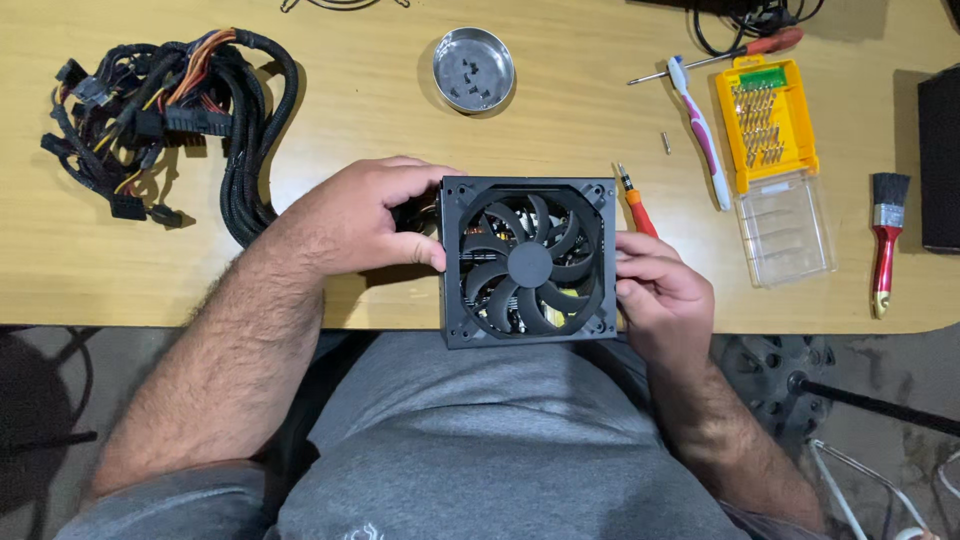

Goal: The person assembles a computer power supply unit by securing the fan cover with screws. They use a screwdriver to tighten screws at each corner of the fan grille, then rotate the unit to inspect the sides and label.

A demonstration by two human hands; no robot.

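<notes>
Far left on the wooden table (380,110): bundle of black sleeved cables (165,115) with connectors, lying loose, well apart from the hands. Left hand (365,220) fingers curled closed on the left edge of the black fan unit (528,262), thumb on the front face near the corner. Round metal dish (473,69) sits behind, a few small dark screws in it. Fan unit is held at the table's near edge, over the person's lap, fan face up toward the camera, blades and internals visible through the opening. Right hand (662,295) grips the unit's right edge, fingers wrapped; whether it also holds the orange-handled screwdriver (634,203) just behind it, can't tell. Further right: pink-and-white toothbrush (699,130), a second screwdriver (720,56) with red handle, yellow bit case (765,122) open with its clear lid (785,228) folded out, then a red-handled paintbrush (885,240) near the right edge.
</notes>
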